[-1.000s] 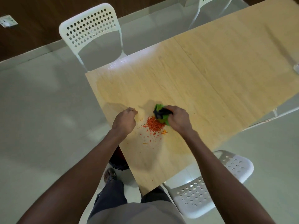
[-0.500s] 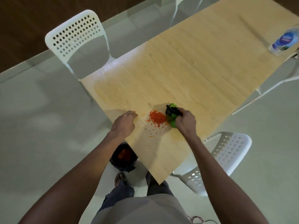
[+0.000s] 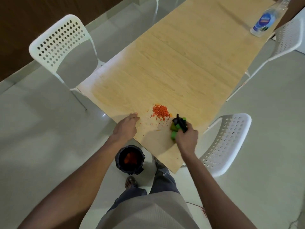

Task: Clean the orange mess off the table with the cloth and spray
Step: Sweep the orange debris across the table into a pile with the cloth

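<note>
At far left, a white chair with a holed back, standing on the pale floor beside the table's left edge. Further right, near the lower edge of the table, the left hand, fingers loosely bent and resting at the wooden rim, grasping nothing. Below it on the floor, a small black bin lined with a dark bag, orange bits showing inside, with a sandalled foot just beside it. On the tabletop to the right of the left hand, the orange mess: a heap of small grains with loose specks scattered toward the near edge. Just right of the heap, the green cloth, bunched up together with something black, its front edge close to the grains. Clenched round that cloth, the right hand, knuckles up, pressing it onto the wood. Near right, a second white chair tucked at the table's right side. At far right, near the top corner, a clear bottle with a blue label, lying tilted at the table's edge, well apart from the mess, and beside it another white chair.
</note>
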